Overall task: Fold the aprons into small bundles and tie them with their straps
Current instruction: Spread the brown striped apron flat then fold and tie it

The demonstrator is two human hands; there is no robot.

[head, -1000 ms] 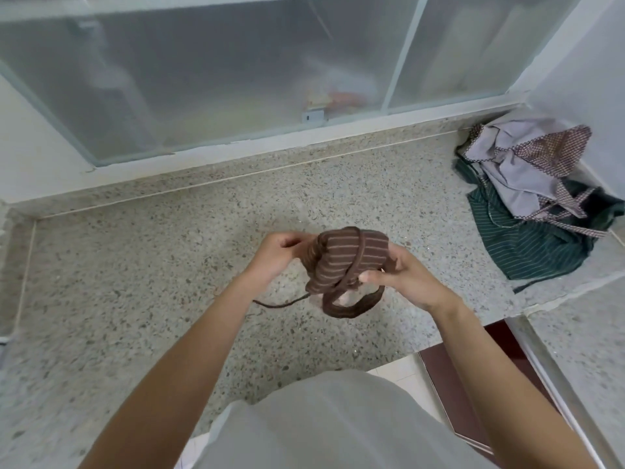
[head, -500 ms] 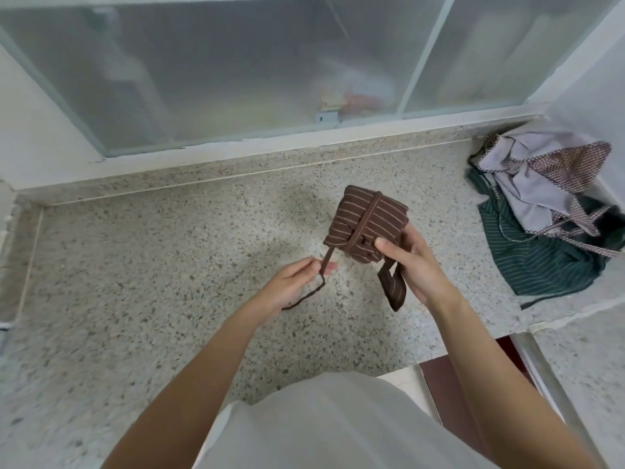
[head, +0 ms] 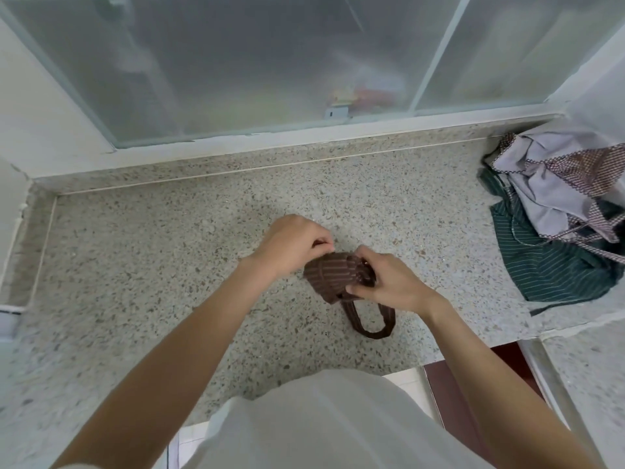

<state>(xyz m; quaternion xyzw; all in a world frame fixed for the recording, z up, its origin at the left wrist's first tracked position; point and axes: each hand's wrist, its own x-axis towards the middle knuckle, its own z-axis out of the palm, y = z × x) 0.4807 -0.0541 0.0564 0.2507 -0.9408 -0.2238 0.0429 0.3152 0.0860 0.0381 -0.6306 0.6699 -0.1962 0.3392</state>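
Observation:
A brown striped apron bundle [head: 333, 274] is held just above the speckled stone counter [head: 169, 265] near its middle. My left hand [head: 291, 243] pinches a thin brown strap at the bundle's upper left. My right hand [head: 389, 282] grips the bundle's right side, fingers curled around it. A wide brown strap loop [head: 370, 319] hangs down from the bundle onto the counter. Two loose aprons lie at the far right: a pale lilac one with checked trim [head: 554, 177] on top of a dark green striped one [head: 561, 265].
A frosted sliding window [head: 270, 62] runs along the back behind a white sill. A white wall closes the right corner. The counter's front edge drops to a dark red cabinet front [head: 456, 384] at lower right, beside a metal rail.
The bundle has come back down toward me and turned over. My left hand moved up from the loose strap end to the bundle's top left. The strap loop now rests on the counter.

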